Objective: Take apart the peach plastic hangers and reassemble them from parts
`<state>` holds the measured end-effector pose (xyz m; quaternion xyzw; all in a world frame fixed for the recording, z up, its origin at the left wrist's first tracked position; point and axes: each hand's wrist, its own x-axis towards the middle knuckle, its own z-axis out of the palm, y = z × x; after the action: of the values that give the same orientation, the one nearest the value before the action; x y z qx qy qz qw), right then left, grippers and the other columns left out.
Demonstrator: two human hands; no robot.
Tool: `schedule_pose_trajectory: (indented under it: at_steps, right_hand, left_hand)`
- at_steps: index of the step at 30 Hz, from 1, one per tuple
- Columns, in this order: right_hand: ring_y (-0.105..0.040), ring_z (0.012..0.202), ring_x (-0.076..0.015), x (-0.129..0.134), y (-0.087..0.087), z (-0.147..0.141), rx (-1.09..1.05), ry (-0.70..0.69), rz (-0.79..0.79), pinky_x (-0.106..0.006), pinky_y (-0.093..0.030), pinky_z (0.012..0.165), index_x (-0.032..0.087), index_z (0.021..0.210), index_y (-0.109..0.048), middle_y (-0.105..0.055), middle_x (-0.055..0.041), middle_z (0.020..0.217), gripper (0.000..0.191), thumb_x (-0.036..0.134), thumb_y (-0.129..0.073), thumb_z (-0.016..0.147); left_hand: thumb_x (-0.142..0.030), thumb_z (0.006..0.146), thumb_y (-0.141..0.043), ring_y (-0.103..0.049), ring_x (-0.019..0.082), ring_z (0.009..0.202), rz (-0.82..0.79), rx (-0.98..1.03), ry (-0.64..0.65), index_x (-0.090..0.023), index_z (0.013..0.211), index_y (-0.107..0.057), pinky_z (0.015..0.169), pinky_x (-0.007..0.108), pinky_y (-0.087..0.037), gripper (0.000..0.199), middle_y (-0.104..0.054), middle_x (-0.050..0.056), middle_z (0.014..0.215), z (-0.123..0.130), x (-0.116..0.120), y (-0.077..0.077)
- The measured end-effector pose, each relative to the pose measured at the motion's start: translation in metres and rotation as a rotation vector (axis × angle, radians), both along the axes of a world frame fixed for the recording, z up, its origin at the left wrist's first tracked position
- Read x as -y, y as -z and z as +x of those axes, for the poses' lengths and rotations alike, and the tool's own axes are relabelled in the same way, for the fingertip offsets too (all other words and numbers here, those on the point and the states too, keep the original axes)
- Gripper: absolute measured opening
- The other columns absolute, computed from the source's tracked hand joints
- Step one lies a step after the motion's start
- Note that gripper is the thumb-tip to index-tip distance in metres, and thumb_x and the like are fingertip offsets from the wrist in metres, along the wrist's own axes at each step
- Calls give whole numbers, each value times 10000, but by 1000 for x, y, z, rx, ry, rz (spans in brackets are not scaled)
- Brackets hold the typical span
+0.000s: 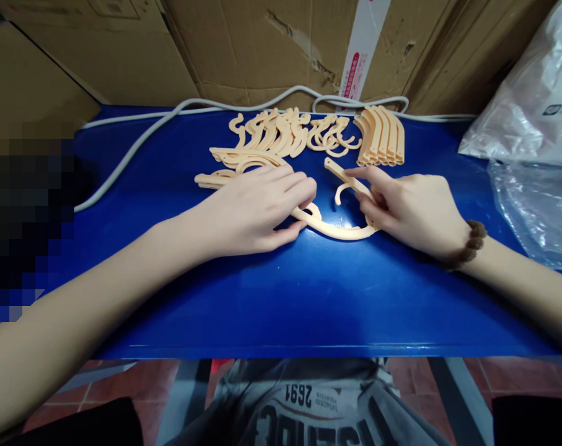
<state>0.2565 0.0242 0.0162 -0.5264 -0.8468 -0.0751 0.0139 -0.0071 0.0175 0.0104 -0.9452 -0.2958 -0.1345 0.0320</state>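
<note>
A cream plastic folding hanger (343, 233) lies low over the blue table, its curved arm bowed toward me. My left hand (266, 207) is closed around the arm's left end, thumb below and fingers on top. At the other end, my right hand (404, 207) pinches a straight piece (339, 170) of the hanger, index finger laid along it. A small hook (339, 193) shows beneath that piece. Just beyond my left hand, several hanger pieces (225, 155) lie stacked, partly covered by the hand.
Behind the hands, loose wavy pieces (276, 130), hooks (331, 133) and a row of curved arms (380, 136) sit in groups. A white cable (188, 105) runs along the back, before cardboard boxes (262, 56). Clear plastic bags (531, 124) occupy the right side of the blue table (285, 303).
</note>
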Motion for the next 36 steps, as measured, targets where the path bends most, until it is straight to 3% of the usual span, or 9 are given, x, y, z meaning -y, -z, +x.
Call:
schedule_pose_trajectory:
  at_steps: [10, 15, 24, 31, 36]
  right_hand:
    - [-616, 635, -217, 7, -1, -3, -7, -122, -27, -307, -273, 600, 246, 1468, -643, -733, -57, 713, 543, 420, -363, 1037]
    - [-609, 618, -209, 10, 0, -3, -5, -150, -11, -293, -265, 588, 258, 1467, -641, -717, -43, 686, 524, 403, -389, 1031]
    - [-589, 567, -172, 14, 4, -2, -101, -214, -10, -273, -252, 564, 198, 1431, -615, -711, -13, 692, 462, 378, -444, 1040]
    - [-627, 586, -171, 28, 6, -8, -175, -400, -33, -276, -318, 566, 133, 1243, -645, -731, -32, 757, 348, 369, -444, 1084]
    - [-685, 696, -164, 31, 7, -9, -225, -569, -92, -267, -379, 601, 126, 1407, -551, -778, -64, 962, 389, 347, -456, 1101]
  left_hand:
    - [-215, 993, -503, -637, 291, 1032, 93, 31, -50, -169, 1028, -584, 883, 403, -491, 99, -693, 129, 1081, 5, 1, 8]
    - [-283, 1017, -527, -630, 242, 850, 17, 16, -142, -183, 985, -588, 719, 342, -444, 122, -671, 70, 903, 8, 6, 4]
    - [-215, 992, -558, -678, 223, 884, -123, 118, -295, -182, 1033, -594, 698, 309, -408, 64, -719, 52, 984, 14, 14, 6]
    - [-324, 1004, -612, -671, 203, 856, -173, 280, -326, -187, 964, -586, 681, 297, -403, 144, -718, 43, 956, 18, 17, 11]
    - [-246, 943, -656, -674, 220, 905, -196, 268, -330, -185, 980, -594, 715, 306, -432, 94, -711, 51, 979, 17, 15, 10]
